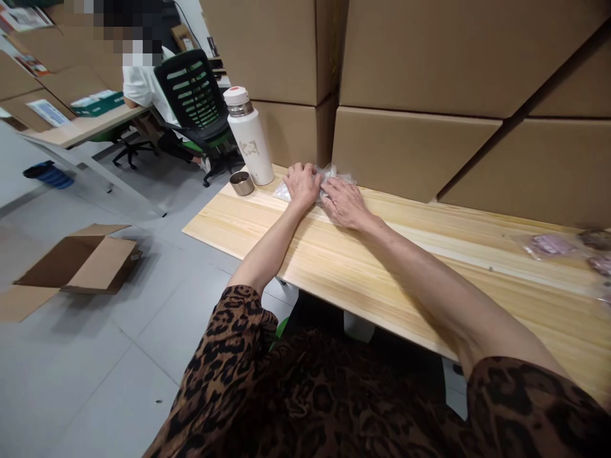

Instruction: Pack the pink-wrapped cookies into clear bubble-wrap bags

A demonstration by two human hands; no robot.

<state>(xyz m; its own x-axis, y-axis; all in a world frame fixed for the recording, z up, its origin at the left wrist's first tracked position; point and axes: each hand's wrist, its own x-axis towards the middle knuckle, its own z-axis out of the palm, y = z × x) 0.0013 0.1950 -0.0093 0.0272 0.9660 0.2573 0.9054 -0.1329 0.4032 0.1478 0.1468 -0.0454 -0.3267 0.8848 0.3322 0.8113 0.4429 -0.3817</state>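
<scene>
Both my arms reach to the far left end of a light wooden table (pixel 382 261). My left hand (pixel 302 183) lies knuckles up, fingers curled over a small pile of clear plastic bags (pixel 330 173) by the cardboard boxes. My right hand (pixel 344 202) rests beside it, fingers stretched flat and pressing on the same bags. The bags' contents are too small to make out.
A white flask (pixel 249 135) and a small metal cup (pixel 242 183) stand left of my hands. Large cardboard boxes (pixel 410 102) wall the table's far side. More clear packets (pixel 554 245) lie at the right. An open carton (pixel 83 257) sits on the floor; a seated person (pixel 143 79) works beyond.
</scene>
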